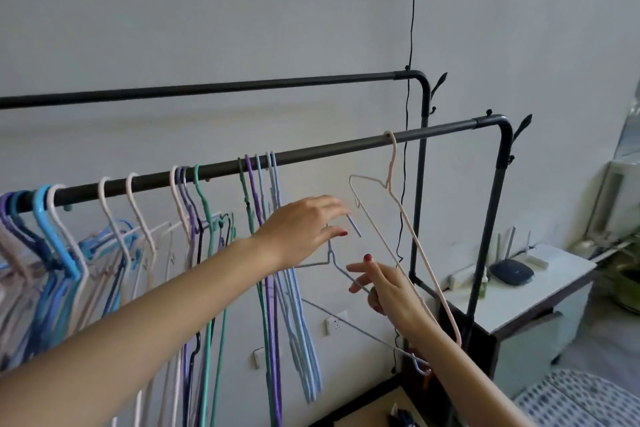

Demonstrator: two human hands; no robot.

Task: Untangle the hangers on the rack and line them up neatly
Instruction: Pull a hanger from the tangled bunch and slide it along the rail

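We see a dark metal rack [346,146] with two rails; the nearer rail runs from 9 o'clock up toward 2 o'clock. Along it hang many thin hangers: a crowded blue, purple and white bunch [52,229] at 9 o'clock, a looser group of white, purple and teal ones [194,204] toward the middle, and a tight set of green, purple and pale blue hangers [258,184] just above centre. One pale pink hanger [391,163] hangs alone at about 1 o'clock, tilted, its long side slanting down to 4 o'clock.

Our left hand [304,229] reaches in from 8 o'clock; its fingers are spread and loosely curled around the hook end of a pale blue-grey hanger [346,274] that is off the rail, at the centre. We cannot tell whether the grip is firm. Our right hand [384,291] comes from 5 o'clock, thumb and forefinger pinching that same hanger's shoulder wire, the other fingers half open. The hanger's far corner dips to 5 o'clock, beside the right forearm.

At 3 o'clock a white worktop [540,291] carries a dark router [512,272]. A black cable [411,28] drops down the wall at 12 o'clock.
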